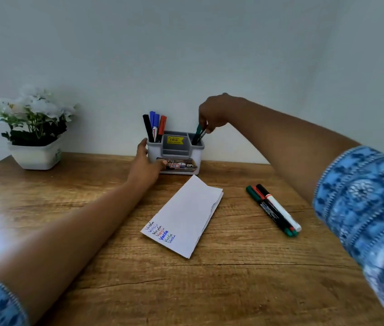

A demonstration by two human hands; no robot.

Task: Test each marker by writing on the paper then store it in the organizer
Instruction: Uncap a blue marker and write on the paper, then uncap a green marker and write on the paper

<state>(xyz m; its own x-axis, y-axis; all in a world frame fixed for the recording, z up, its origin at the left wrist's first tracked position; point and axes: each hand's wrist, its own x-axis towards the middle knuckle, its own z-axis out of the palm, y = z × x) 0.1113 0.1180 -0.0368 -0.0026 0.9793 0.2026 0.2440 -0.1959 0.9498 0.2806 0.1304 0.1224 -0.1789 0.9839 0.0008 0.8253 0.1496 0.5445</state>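
A grey and white organizer (179,151) stands at the back of the wooden table against the wall. Its left slot holds black, blue and red markers (155,127). My right hand (213,114) pinches a green-capped marker (198,135) whose lower end is inside the organizer's right slot. My left hand (145,164) grips the organizer's left side and front. A folded white paper (186,215) with several coloured written lines lies in front of the organizer. Three markers (273,209), green, red and black capped, lie side by side to the right of the paper.
A white pot with white flowers (33,128) stands at the back left of the table (209,290). A pale wall rises right behind the organizer. My blue patterned sleeves show at the lower left and right edges.
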